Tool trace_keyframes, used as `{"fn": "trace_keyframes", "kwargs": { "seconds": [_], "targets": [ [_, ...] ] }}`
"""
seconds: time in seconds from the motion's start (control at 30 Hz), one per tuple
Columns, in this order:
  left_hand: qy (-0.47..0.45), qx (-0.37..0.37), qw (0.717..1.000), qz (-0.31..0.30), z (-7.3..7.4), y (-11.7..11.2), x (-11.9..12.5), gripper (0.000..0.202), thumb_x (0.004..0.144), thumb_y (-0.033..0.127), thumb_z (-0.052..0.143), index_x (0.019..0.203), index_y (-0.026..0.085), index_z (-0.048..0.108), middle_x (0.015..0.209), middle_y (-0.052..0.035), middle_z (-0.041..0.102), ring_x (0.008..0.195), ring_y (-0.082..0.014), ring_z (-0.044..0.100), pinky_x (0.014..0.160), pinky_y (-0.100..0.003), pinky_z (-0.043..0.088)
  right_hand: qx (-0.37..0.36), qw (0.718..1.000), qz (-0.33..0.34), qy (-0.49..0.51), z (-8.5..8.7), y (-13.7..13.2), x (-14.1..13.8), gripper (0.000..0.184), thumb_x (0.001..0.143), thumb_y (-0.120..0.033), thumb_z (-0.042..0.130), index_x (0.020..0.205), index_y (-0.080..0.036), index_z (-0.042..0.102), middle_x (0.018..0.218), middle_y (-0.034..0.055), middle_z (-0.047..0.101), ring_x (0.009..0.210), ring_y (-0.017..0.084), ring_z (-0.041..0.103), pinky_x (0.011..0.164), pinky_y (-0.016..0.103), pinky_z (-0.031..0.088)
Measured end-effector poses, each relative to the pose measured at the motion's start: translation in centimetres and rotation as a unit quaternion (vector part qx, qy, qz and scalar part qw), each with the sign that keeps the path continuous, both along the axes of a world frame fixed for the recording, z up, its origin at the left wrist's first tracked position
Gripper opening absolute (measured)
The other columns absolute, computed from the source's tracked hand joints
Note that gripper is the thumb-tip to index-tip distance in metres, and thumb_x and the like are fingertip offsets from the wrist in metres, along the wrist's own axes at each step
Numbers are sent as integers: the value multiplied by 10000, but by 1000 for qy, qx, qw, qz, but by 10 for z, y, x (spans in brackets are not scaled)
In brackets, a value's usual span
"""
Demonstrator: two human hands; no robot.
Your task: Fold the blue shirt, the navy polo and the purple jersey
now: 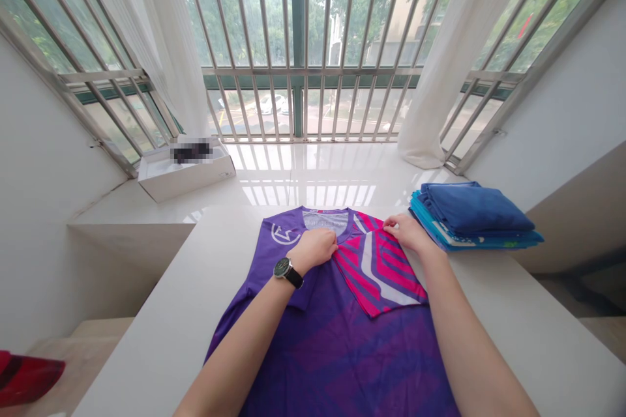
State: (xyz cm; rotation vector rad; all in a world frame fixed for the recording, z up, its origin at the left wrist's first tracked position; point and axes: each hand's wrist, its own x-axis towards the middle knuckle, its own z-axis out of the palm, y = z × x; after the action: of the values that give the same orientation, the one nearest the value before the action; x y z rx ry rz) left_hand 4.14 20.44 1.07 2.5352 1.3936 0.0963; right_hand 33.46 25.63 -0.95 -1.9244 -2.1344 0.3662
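Observation:
A purple sports jersey (337, 355) with pink and white stripes lies flat and face-down on a white table (147, 339), its collar at the far end. One side of it is folded inward, forming a pink-striped panel (379, 270) across the middle. My left hand (313, 249), with a black-strapped wristwatch (288, 272) on its wrist, grips the jersey near the collar at the fold's edge. My right hand (405, 232) pinches the top of the folded panel near the shoulder.
A stack of folded blue and teal garments (469, 218) sits on the table to the right of the jersey. A white box (186, 179) stands on the glossy windowsill beyond. Curtains and barred windows rise behind it. A red object (24, 378) lies low at the left.

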Motion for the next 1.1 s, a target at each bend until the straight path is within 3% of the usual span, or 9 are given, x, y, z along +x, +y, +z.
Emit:
{"fn": "trace_keyframes", "kwargs": {
  "seconds": [0.43,0.8,0.97,1.1],
  "targets": [
    [-5,0,999,47,-6,4,-4,221,981,274,433,991,163,624,1026,-129,688,960,-229,666,848,-308,510,18,999,-23,-14,-12,4,3,201,874,-266,569,928,-179,742,995,110,722,923,206,663,841,266,468],
    [-9,19,998,60,-10,3,-2,195,969,292,458,963,173,613,1013,-118,692,936,-242,674,784,-315,513,11,999,-32,-13,-10,2,2,185,884,-255,562,909,-184,730,982,102,727,912,195,667,839,251,466],
    [-17,14,999,39,0,9,-14,219,956,276,447,945,186,647,999,-93,694,923,-218,664,797,-294,504,20,999,-34,-13,-5,-1,1,168,865,-230,571,870,-178,730,972,105,724,927,201,658,847,260,459],
    [-8,-20,999,39,15,21,-47,181,895,248,525,922,211,700,1009,-61,720,954,-220,657,829,-285,488,43,999,-23,-3,11,-3,-7,171,871,-254,571,909,-178,720,1021,103,702,959,204,643,863,269,447]
  ]
}}
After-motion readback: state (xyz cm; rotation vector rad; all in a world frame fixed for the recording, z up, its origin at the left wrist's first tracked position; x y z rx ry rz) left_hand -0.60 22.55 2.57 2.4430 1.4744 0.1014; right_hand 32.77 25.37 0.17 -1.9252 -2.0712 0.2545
